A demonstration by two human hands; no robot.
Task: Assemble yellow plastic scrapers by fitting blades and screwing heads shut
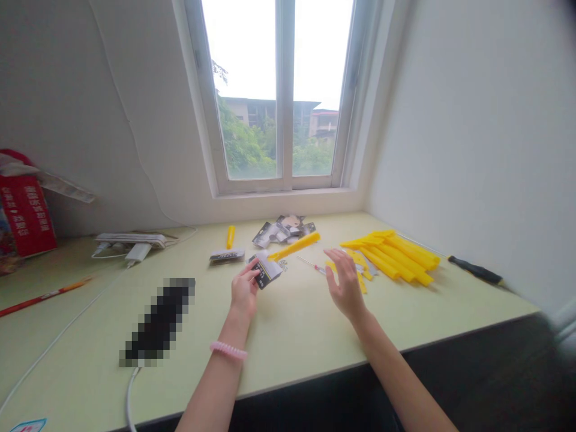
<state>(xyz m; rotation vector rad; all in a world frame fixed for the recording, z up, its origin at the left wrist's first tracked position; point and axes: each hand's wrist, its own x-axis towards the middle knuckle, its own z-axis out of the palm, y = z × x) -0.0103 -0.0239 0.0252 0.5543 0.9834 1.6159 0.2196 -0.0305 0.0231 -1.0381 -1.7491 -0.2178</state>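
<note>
Between the thumb and fingers of my left hand (244, 293) is a black-and-white printed card (266, 276). A long yellow plastic tube (297, 245) slants up to the right from the card's upper edge; whether the two are joined I cannot tell. My right hand (345, 289) hovers over the desk with its fingers apart, holding nothing. Just beyond it are small flat yellow pieces (368, 270), partly hidden by the fingers. A small screwdriver (318, 269) lies left of that hand. To the right rests a pile of yellow tubes (400, 258).
Loose printed cards (288, 230) lie near the window. A card stack (227, 257) and one yellow tube (231, 236) are at left. A black-handled tool (476, 270) lies by the right wall. A power strip (130, 240), white cable (67, 327) and blurred dark object (159, 324) occupy the left.
</note>
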